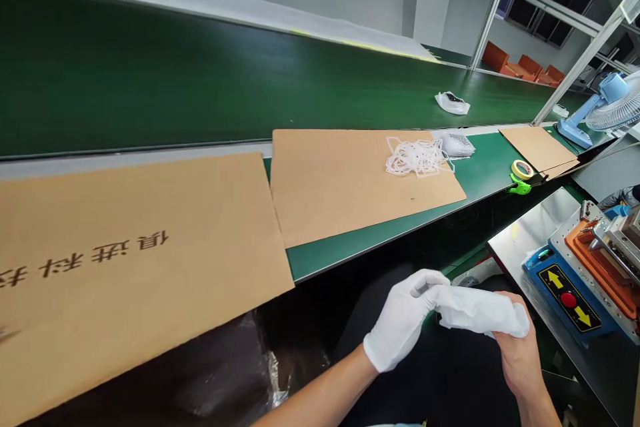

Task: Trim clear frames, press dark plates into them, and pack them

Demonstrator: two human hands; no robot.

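My left hand (400,320), in a white cotton glove, pinches the end of a second white cotton glove (480,310) low in the view. That loose glove lies across the fingers of my bare right hand (515,353), which holds it from below. I cannot tell whether any right fingers are inside it. Both hands are over my dark lap, below the near edge of a green conveyor bench (370,240). Neither hand touches the bench or the brown kraft paper sheets (360,187) lying on it.
A tangle of white plastic loops (415,157) lies on the paper, beside a grey mesh bag (455,145). A tape roll (523,169) and green-handled tool (520,187) sit further right. At right stands a steel table with a blue-and-orange press (567,300). A blue fan (610,110) stands beyond.
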